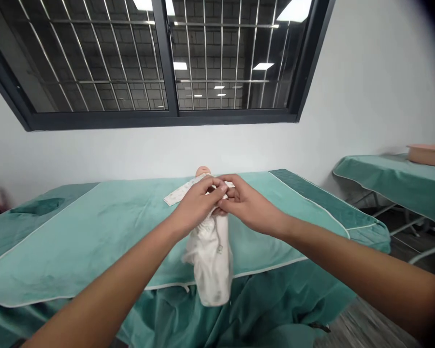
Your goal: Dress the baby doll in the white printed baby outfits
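Observation:
A baby doll (203, 170) lies on its back on the bed, its head toward the wall. It wears a pale patterned top (179, 195), with one sleeve spread to the left. White pants (213, 270) cover its lower part and reach past the mat's front edge. Over the doll's middle, my left hand (205, 198) is closed, thumb and fingers pinched together. My right hand (241, 199) meets it there, fingers also bent into a pinch. Whatever lies between the fingertips is hidden. A thin cord (220, 237) hangs below the hands on the pants.
A light green mat (123, 237) with white edging covers the bed, over a darker green cover (366, 227). Behind stands a white wall (148, 150) with a barred window (174, 58). A second green-covered bed (391, 174) at right bears a pinkish basin (429, 155).

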The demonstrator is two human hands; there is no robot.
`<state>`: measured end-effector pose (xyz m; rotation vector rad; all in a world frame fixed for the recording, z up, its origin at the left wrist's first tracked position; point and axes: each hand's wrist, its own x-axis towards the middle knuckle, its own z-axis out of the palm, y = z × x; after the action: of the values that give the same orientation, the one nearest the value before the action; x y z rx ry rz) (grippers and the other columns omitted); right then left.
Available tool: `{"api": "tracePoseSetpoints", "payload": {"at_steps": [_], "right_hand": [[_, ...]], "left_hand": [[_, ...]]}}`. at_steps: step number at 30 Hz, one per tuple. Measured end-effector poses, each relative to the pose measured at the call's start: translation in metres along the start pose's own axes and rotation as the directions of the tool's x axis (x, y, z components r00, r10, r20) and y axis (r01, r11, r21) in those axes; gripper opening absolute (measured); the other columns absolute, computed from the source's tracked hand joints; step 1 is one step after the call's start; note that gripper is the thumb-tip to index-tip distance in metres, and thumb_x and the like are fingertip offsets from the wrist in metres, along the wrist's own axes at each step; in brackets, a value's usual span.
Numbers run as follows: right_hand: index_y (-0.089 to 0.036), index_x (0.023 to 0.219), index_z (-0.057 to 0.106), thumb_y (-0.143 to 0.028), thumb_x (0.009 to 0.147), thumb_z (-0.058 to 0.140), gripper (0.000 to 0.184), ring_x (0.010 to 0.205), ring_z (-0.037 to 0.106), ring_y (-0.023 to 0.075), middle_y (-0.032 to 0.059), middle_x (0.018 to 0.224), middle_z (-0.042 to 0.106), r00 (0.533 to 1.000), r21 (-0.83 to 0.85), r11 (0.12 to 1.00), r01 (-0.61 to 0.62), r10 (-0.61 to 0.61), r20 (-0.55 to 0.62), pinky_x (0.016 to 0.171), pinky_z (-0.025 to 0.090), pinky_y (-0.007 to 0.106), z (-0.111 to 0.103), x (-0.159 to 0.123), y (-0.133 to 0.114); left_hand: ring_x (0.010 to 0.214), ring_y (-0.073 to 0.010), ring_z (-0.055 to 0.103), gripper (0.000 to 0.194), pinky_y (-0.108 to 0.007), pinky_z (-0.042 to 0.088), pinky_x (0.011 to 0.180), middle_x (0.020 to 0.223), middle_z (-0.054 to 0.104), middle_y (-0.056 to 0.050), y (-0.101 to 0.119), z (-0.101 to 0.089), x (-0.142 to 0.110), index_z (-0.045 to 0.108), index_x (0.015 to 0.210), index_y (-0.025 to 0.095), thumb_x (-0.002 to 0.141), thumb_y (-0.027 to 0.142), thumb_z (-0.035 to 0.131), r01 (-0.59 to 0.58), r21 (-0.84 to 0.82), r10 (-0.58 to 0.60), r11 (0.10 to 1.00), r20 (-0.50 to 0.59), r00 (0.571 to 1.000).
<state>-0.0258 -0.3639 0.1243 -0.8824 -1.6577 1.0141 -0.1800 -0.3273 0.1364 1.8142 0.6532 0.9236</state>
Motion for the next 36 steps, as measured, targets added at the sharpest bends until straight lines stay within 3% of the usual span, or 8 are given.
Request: {"api": "tracePoseSetpoints", "payload": {"at_steps": [5,8,14,17,22,27,31,36], "right_hand": [[-0.021,0.113,0.06,-0.024,0.09,0.056,0.024,0.083,0.066,0.0144,0.001,0.091,0.068,0.986,0.026,0.996,0.085,-0.08,-0.143,0.079,0.054,0.03,-0.016,0.019,0.006],[-0.021,0.109,0.065,-0.032,0.091,0.055,0.024,0.082,0.064,0.015,0.0015,0.09,0.068,0.957,-0.09,0.985,0.149,-0.166,-0.239,0.079,0.052,0.032,-0.032,0.029,0.005],[-0.022,0.106,0.069,-0.034,0.084,0.066,0.025,0.086,0.06,0.0164,0.0007,0.101,0.068,0.976,-0.47,0.861,0.191,-0.218,-0.003,0.08,0.048,0.032,-0.051,0.041,0.016],[-0.023,0.101,0.069,-0.036,0.088,0.062,0.02,0.083,0.058,0.0166,0.0014,0.097,0.066,0.971,-0.595,0.78,0.191,-0.238,0.0,0.078,0.047,0.031,-0.06,0.042,0.021],[-0.025,0.116,0.064,-0.032,0.089,0.062,0.028,0.105,0.057,0.0223,0.0049,0.116,0.062,0.923,-0.723,0.606,0.332,-0.365,0.119,0.087,0.045,0.034,-0.068,0.039,0.023],[-0.023,0.105,0.068,-0.03,0.091,0.057,0.019,0.092,0.061,0.0204,0.0023,0.103,0.069,0.952,-0.748,0.6,0.284,-0.269,0.146,0.079,0.043,0.031,-0.073,0.045,0.027],[-0.024,0.099,0.07,-0.026,0.091,0.056,0.016,0.085,0.06,0.0195,0.0006,0.094,0.071,0.97,-0.768,0.593,0.242,-0.127,0.208,0.074,0.04,0.03,-0.083,0.057,0.036],[-0.025,0.091,0.07,-0.028,0.086,0.064,0.008,0.087,0.059,0.0207,0.0005,0.091,0.068,0.925,-0.671,0.687,0.279,-0.006,0.379,0.077,0.042,0.032,-0.081,0.066,0.055]], "left_hand": [[0.102,-0.0209,0.062,0.039,-0.029,0.051,0.078,0.12,0.062,-0.006,-0.025,-0.003,0.007,0.058,0.123,0.025,0.087,0.04,0.064,-0.082,-0.012,0.08,0.997,-0.109,0.991],[0.094,-0.0202,0.063,0.038,-0.029,0.051,0.074,0.113,0.063,-0.004,-0.031,-0.012,0.013,0.059,0.12,0.025,0.086,0.038,0.066,-0.043,0.092,0.05,0.995,-0.077,0.996],[0.102,-0.0203,0.056,0.019,-0.028,0.049,0.081,0.111,0.054,-0.005,-0.031,-0.025,0.028,0.069,0.09,0.02,0.087,0.038,0.062,-0.115,0.315,0.184,0.942,-0.198,0.963],[0.101,-0.0202,0.056,0.022,-0.028,0.048,0.08,0.11,0.054,-0.005,-0.03,-0.029,0.035,0.068,0.086,0.02,0.09,0.039,0.058,-0.105,0.387,0.157,0.916,-0.104,0.982],[0.083,-0.0178,0.058,0.029,-0.027,0.045,0.068,0.098,0.059,-0.003,-0.035,-0.029,0.041,0.067,0.09,0.02,0.093,0.045,0.051,-0.094,0.436,0.099,0.895,0.013,0.995],[0.077,-0.0189,0.058,0.032,-0.028,0.043,0.062,0.087,0.062,-0.002,-0.044,-0.03,0.038,0.066,0.094,0.022,0.092,0.05,0.051,-0.028,0.502,-0.019,0.864,0.088,0.996],[0.088,-0.0224,0.059,0.024,-0.03,0.045,0.07,0.096,0.064,-0.003,-0.054,-0.041,0.041,0.069,0.091,0.024,0.088,0.044,0.057,-0.094,0.614,-0.014,0.784,0.17,0.985],[0.074,-0.0179,0.055,0.037,-0.027,0.042,0.063,0.081,0.063,-0.002,-0.062,-0.044,0.049,0.065,0.072,0.02,0.094,0.046,0.047,-0.064,0.565,0.054,0.822,0.034,0.998]]}}
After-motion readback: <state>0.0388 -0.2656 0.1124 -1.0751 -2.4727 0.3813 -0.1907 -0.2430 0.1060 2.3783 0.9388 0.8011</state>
